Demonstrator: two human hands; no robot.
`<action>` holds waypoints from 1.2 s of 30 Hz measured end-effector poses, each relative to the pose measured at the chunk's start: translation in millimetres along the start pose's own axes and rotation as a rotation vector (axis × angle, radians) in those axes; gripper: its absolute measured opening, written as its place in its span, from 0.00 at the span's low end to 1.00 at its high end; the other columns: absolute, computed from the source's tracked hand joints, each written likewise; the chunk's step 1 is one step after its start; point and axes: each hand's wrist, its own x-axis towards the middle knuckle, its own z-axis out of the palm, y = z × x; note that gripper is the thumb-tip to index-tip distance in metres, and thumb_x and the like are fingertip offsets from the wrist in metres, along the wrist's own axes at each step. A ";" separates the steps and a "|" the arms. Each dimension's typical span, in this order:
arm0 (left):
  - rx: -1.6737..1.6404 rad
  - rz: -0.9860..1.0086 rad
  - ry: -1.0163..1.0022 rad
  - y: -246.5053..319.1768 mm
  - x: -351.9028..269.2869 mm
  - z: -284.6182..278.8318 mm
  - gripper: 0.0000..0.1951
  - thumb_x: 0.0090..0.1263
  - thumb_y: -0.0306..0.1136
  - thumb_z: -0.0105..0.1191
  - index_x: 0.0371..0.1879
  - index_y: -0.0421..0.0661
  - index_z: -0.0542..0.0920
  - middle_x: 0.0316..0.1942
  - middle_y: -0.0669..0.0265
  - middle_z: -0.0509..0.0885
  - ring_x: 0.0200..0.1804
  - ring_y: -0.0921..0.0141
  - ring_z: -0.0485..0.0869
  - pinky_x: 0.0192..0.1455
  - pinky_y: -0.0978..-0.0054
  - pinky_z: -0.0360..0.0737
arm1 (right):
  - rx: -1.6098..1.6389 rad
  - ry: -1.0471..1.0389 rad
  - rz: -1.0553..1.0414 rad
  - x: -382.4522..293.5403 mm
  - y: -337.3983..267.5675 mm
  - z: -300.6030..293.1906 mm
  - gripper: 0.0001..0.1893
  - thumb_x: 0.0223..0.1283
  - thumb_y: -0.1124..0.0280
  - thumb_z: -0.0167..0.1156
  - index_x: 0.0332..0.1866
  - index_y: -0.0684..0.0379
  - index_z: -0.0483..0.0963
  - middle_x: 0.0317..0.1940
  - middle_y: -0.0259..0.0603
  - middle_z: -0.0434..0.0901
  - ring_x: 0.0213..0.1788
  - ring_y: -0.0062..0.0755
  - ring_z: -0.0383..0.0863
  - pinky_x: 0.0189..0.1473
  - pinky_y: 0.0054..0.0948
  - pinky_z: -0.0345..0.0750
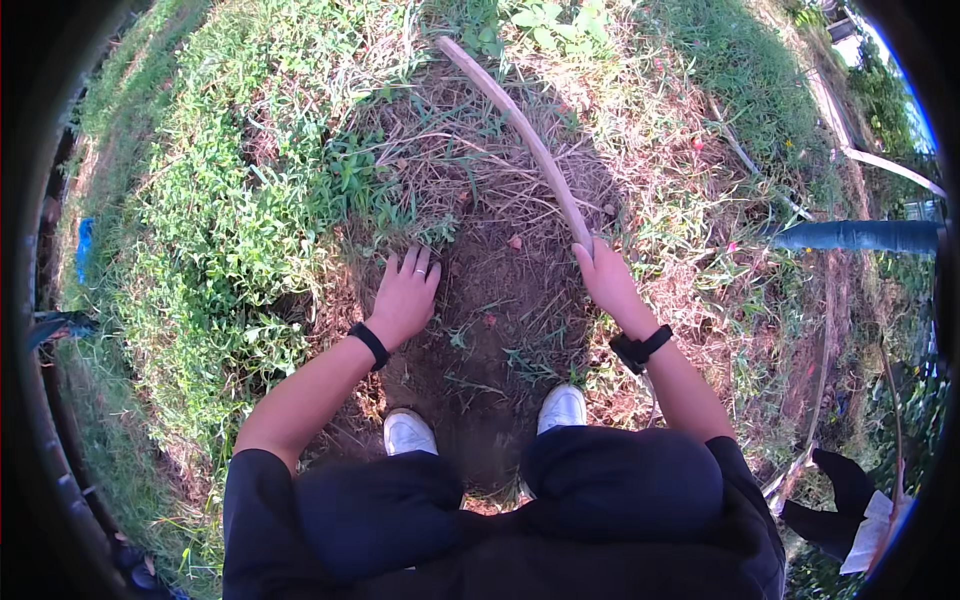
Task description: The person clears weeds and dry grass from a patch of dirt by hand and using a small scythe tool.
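My right hand (611,281) is closed around the near end of a long, curved wooden handle (536,146), which reaches forward over dry cut grass. Whatever is at the far end of the handle cannot be made out among the grass. My left hand (407,292), with a ring on one finger, is lowered palm down with its fingers spread at the edge of green weeds (352,180), and no object shows in it. Between the hands lies bare dark soil (491,300) with scattered grass blades.
My white shoes (410,433) stand on the soil close to my knees. Leafy weeds (217,225) grow thickly on the left. A blue pipe-like object (862,235) and thin branches are at the right. Dark cloth and a pale sheet (868,532) are at lower right.
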 end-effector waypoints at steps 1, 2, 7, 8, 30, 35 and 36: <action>0.025 -0.024 -0.041 1.5 -5.9 -0.6 0.35 0.62 0.43 0.65 0.69 0.43 0.71 0.71 0.50 0.69 0.75 0.53 0.64 0.74 0.49 0.62 | -0.015 -0.063 0.055 -5.2 7.3 2.2 0.20 0.76 0.56 0.55 0.43 0.67 0.74 0.24 0.55 0.81 0.27 0.52 0.83 0.32 0.47 0.77; 0.057 0.000 -0.014 0.7 -11.2 -2.4 0.35 0.62 0.43 0.65 0.69 0.43 0.72 0.71 0.50 0.69 0.75 0.54 0.65 0.74 0.49 0.62 | -0.067 -0.072 0.074 -18.7 21.6 0.2 0.19 0.76 0.55 0.55 0.42 0.66 0.73 0.24 0.55 0.81 0.27 0.51 0.83 0.33 0.47 0.77; -0.014 0.039 0.073 -2.7 -24.0 -18.3 0.27 0.64 0.40 0.61 0.61 0.43 0.77 0.70 0.52 0.72 0.74 0.54 0.66 0.73 0.49 0.63 | 0.032 -0.009 0.473 -181.8 128.5 -25.8 0.18 0.77 0.57 0.54 0.48 0.65 0.78 0.20 0.36 0.76 0.20 0.24 0.74 0.24 0.31 0.70; -0.065 0.076 0.043 0.1 -22.5 -20.8 0.27 0.64 0.41 0.61 0.61 0.43 0.77 0.69 0.53 0.72 0.74 0.54 0.66 0.74 0.50 0.63 | 0.085 -0.019 0.497 -197.5 145.3 -29.7 0.18 0.77 0.57 0.54 0.47 0.65 0.78 0.20 0.32 0.73 0.19 0.20 0.70 0.22 0.29 0.67; 0.030 -0.110 0.078 50.5 268.3 -39.4 0.67 0.45 0.60 0.77 0.82 0.54 0.48 0.78 0.39 0.55 0.77 0.42 0.61 0.75 0.43 0.62 | 0.676 0.188 0.711 -123.7 114.2 -18.1 0.15 0.78 0.58 0.53 0.41 0.61 0.76 0.17 0.23 0.69 0.18 0.11 0.68 0.20 0.20 0.63; -0.046 -0.180 -0.146 39.7 289.3 -35.7 0.65 0.49 0.58 0.76 0.82 0.54 0.45 0.74 0.33 0.63 0.70 0.44 0.73 0.68 0.47 0.72 | 0.507 0.138 0.654 -170.9 136.4 -10.1 0.17 0.80 0.58 0.51 0.32 0.55 0.67 0.15 0.23 0.66 0.14 0.12 0.64 0.16 0.19 0.61; -0.111 -0.178 -0.221 38.3 292.2 -35.0 0.64 0.50 0.55 0.76 0.82 0.54 0.45 0.70 0.35 0.68 0.66 0.45 0.77 0.65 0.48 0.75 | 0.556 0.116 0.712 -177.5 137.3 -9.2 0.17 0.79 0.57 0.52 0.34 0.57 0.70 0.16 0.24 0.67 0.17 0.13 0.66 0.19 0.21 0.62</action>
